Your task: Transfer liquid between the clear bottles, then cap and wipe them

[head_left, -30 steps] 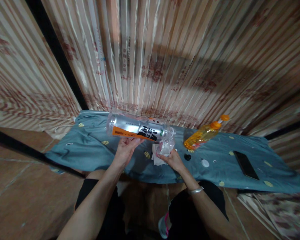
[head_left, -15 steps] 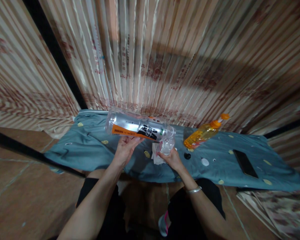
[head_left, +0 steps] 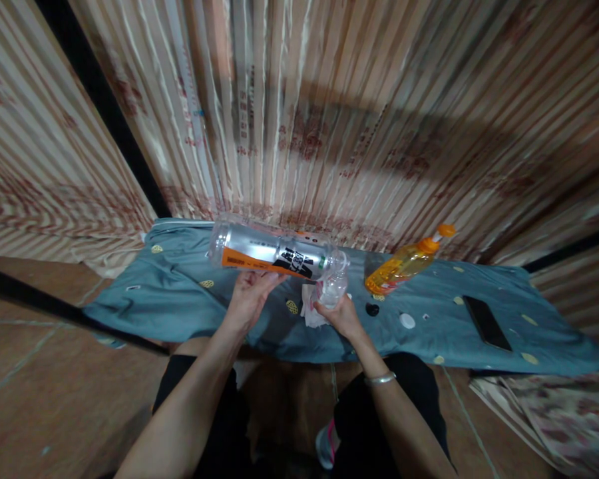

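With the left hand (head_left: 251,298), holds by its near side a large silver-and-orange bottle (head_left: 274,254) sideways over the teal cloth (head_left: 180,286), long axis running left to right, sloping slightly down in view, base leftward, neck rightward. With the right hand (head_left: 343,318), grips a small clear bottle (head_left: 333,289), overlapping a white tissue (head_left: 310,313) in view, mouth end pointing up toward that neck; cannot tell whether touching. Has a yellow pump bottle (head_left: 397,271) farther right.

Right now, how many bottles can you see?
3: the large silver-and-orange-labelled bottle, tipped in the left hand; the small clear bottle in the right hand; and the orange-topped pump bottle on the blue-green cloth. Others could be hidden.
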Demonstrator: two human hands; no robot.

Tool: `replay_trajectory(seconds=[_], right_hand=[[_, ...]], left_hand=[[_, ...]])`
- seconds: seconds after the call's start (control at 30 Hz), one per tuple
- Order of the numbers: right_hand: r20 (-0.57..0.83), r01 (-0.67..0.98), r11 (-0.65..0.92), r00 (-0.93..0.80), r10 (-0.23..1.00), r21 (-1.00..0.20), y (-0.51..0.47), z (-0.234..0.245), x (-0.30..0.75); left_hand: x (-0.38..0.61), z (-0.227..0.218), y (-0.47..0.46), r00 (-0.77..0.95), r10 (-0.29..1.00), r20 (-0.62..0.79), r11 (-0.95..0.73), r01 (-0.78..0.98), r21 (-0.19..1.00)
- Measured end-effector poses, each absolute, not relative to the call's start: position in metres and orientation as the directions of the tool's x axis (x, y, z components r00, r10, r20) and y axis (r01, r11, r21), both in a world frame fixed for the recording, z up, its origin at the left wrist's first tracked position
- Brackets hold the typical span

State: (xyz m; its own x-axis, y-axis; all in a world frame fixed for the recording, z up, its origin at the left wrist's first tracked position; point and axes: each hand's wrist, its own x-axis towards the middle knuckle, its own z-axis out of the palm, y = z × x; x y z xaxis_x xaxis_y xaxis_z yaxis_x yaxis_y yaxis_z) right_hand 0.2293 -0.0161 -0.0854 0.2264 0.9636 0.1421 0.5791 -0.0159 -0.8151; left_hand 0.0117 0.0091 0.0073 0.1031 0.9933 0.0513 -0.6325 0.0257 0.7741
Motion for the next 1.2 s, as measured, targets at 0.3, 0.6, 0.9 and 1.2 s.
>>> replay_trajectory(seconds=[0.3,0.6,0.9,1.2], right_hand=[[0.119,0.559,-0.04,0.245,0.962,-0.828,-0.0161,-0.0847,0.2278],[0.148,0.568,-0.016,0.243,0.959,-0.823,-0.0152,-0.0887,0.2302],[0.14,0.577,-0.018,0.228,0.964,-0.817,-0.0155,-0.0874,0.2306],[0.157,0.571,-0.011,0.245,0.957,-0.821,-0.0158,-0.0833,0.2282]], left_hand=[[0.0127,0.0091,0.0087,0.097,0.994,0.052,0.022,-0.635,0.772],[0.0141,0.0084,0.0093,0.077,0.996,0.037,0.02,-0.635,0.772],[0.0136,0.0085,0.0095,0.091,0.994,0.054,0.016,-0.635,0.773],[0.0143,0.0096,0.0089,0.084,0.996,0.037,0.025,-0.638,0.77]])
